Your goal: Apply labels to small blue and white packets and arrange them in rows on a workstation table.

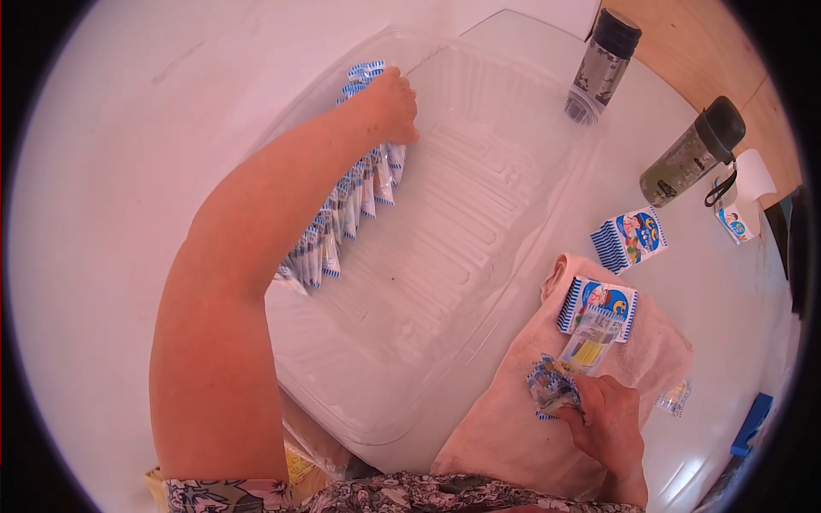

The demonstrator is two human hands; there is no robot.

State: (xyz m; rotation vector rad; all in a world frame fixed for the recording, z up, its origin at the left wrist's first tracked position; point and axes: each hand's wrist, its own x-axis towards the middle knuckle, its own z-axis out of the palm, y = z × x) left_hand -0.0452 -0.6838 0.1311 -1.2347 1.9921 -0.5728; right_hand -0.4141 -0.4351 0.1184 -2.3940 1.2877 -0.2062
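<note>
Nearest you, your right hand (609,419) has its fingers clamped on a small bunch of blue-and-white sachets (552,386) over the pink towel (505,427); two more packets (599,312) lie on that towel, a third (631,238) sits on the desk (103,171) beyond. Farther out, your left hand (392,104) presses, fingers together, on the row of sachets (346,209) standing along the clear tray (445,256)'s left wall. One row looks filed; most of the tray stays bare. Two bottles (604,60) stand farthest.

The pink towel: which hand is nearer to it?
Right. The right hand rests on the pink towel, gripping a packet; the left hand is far away, in the clear tray.
</note>
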